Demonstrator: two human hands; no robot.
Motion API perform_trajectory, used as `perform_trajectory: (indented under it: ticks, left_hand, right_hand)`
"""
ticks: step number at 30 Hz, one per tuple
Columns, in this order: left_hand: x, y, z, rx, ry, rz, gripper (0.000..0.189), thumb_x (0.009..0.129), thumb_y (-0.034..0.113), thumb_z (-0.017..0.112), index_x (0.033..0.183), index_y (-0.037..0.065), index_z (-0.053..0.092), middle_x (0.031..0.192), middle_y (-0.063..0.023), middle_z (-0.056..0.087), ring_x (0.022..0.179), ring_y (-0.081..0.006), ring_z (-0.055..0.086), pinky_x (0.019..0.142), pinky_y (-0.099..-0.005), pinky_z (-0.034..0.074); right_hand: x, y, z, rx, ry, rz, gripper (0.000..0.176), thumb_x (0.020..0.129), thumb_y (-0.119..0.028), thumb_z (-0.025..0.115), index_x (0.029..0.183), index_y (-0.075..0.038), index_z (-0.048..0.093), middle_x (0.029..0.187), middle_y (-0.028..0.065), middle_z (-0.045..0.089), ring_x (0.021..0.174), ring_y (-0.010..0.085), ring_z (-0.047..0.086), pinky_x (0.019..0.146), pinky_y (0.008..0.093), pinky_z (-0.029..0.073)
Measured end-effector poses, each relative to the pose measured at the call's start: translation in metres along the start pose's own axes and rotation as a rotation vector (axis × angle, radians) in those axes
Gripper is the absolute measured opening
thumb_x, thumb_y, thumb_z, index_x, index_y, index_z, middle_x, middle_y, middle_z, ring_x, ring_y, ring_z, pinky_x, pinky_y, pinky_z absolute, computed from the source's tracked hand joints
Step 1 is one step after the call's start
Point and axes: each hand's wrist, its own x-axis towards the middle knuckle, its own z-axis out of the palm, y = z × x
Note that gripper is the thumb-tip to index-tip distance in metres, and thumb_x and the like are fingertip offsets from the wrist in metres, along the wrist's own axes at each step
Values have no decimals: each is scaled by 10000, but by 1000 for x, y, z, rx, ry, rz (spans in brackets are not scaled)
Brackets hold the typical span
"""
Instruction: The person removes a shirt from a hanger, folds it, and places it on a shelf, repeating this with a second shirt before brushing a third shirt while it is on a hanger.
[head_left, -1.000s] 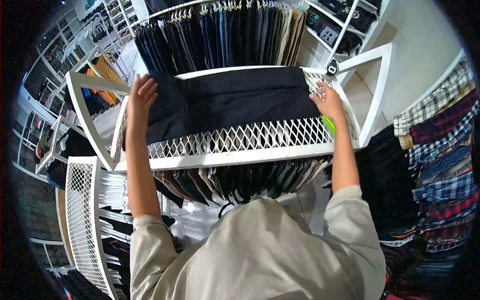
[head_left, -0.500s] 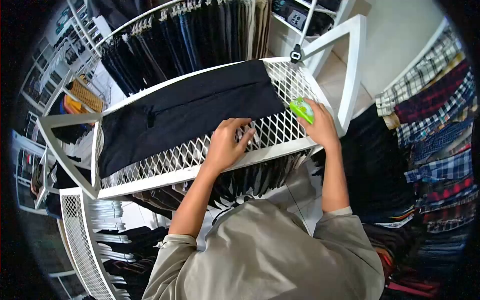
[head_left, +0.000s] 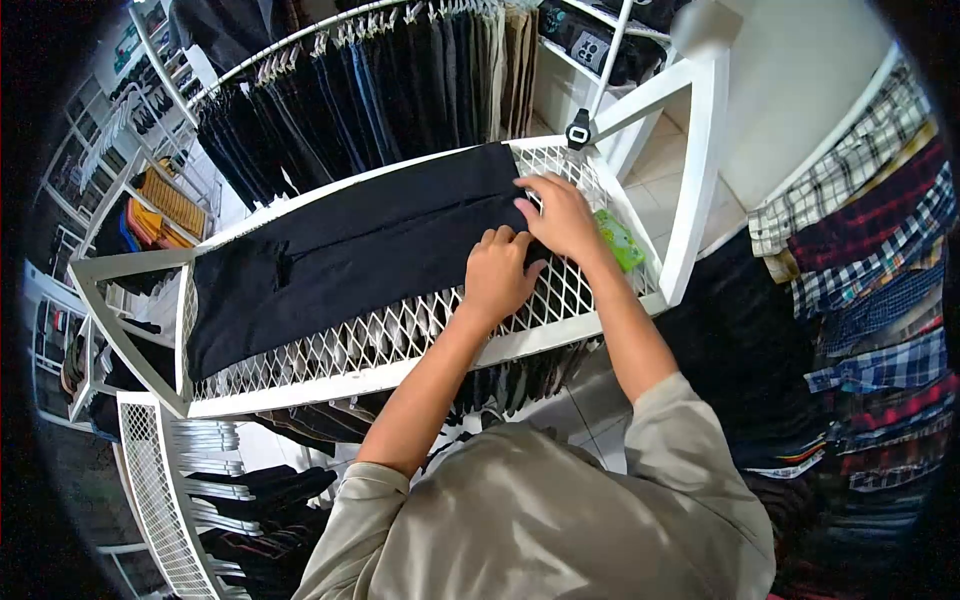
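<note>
Black folded trousers (head_left: 370, 240) lie lengthwise on a white wire-mesh rack top (head_left: 330, 385). My left hand (head_left: 498, 275) rests at their near right edge, fingertips on the cloth, with its thumb apart. Over the right end of the cloth is my right hand (head_left: 558, 215), its thumb and index finger apart at the edge; nothing can be seen held between them. A bright green item (head_left: 620, 240) lies on the mesh just right of my right wrist, partly hidden by it.
A black watch (head_left: 578, 129) hangs at the rack's far right corner. Dark trousers (head_left: 400, 90) hang behind the rack. Plaid shirts (head_left: 880, 270) hang at the right, and white hangers (head_left: 215, 490) at the lower left.
The green item has left my right hand and now lies on the mesh. My right hand has moved left to the cloth's end, and my left hand has shifted right onto the cloth's edge.
</note>
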Motion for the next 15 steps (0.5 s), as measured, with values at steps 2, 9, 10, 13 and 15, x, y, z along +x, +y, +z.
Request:
perform_trajectory:
  ticks: [2, 9, 10, 13, 15]
  left_hand:
    - [3, -1, 4, 9, -11, -10, 384, 814, 284, 785, 1094, 34, 704, 969, -147, 641, 932, -344, 630, 823, -436, 533]
    - [5, 3, 7, 31, 59, 28, 301, 841, 206, 746, 1087, 41, 696, 945, -128, 635, 902, -309, 639, 779, -409, 541]
    - [5, 3, 9, 35, 63, 25, 301, 841, 206, 746, 1087, 41, 696, 945, -128, 635, 902, -309, 639, 779, -409, 541]
    - [5, 5, 12, 30, 61, 68, 254, 881, 123, 666, 1124, 52, 674, 907, -126, 614, 862, -312, 648, 754, -416, 545]
    - [10, 3, 11, -8, 77, 65, 280, 885, 92, 636, 1163, 60, 654, 902, -134, 608, 837, -329, 654, 734, -443, 551]
  right_hand:
    - [34, 22, 32, 46, -134, 79, 296, 884, -170, 717, 1160, -65, 696, 1102, 202, 668, 1070, 402, 635, 944, 451, 507]
    - [96, 62, 80, -155, -144, 67, 358, 905, -250, 699, 1228, -98, 670, 1202, 187, 632, 1180, 391, 588, 1028, 477, 467]
    - [99, 65, 85, -208, -140, 96, 361, 906, -273, 710, 1224, -108, 673, 1206, 184, 635, 1182, 386, 585, 1015, 484, 476]
    - [110, 72, 84, -255, -203, 136, 381, 906, -311, 723, 1224, -108, 672, 1211, 184, 637, 1184, 380, 586, 1003, 489, 486]
    - [114, 74, 83, -250, -277, 162, 379, 907, -341, 728, 1182, -85, 675, 1198, 185, 638, 1182, 386, 590, 1000, 477, 487]
